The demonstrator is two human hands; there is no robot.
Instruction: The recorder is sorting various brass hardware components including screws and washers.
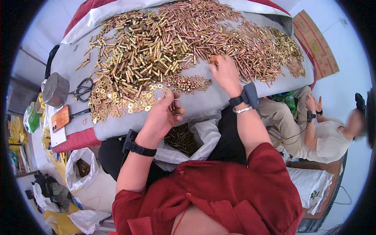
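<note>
Nuts (191,83) are lying in a small heap on the grey table (201,103), toward its near edge. Left hand (165,111) is hanging just near-left of the nuts, fingers curling inward, thumb close to the fingertips; cannot tell whether a part is being pinched. Right hand (226,72) is hovering to the right of the nuts and slightly beyond, fingertips at the border of the rods (254,47); its own back is hiding the grip, so cannot tell there either. The two hands are standing well apart, probably so each is having its own stock within reach.

Washers (113,101) are spreading left of the nuts, tubes (145,53) beyond and left, rods beyond and right. Each kind is occupying mostly its own patch, presumably for easy picking (tubes and rods are mingling where they meet). An open sack (209,135) is sitting nearer than the nuts, below the table edge, mouth up, perhaps for handy dropping-in; dark parts (179,141) are lying inside. Scissors (83,91) and pot (56,90) are resting far left of the nuts, likely kept clear of the hands.
</note>
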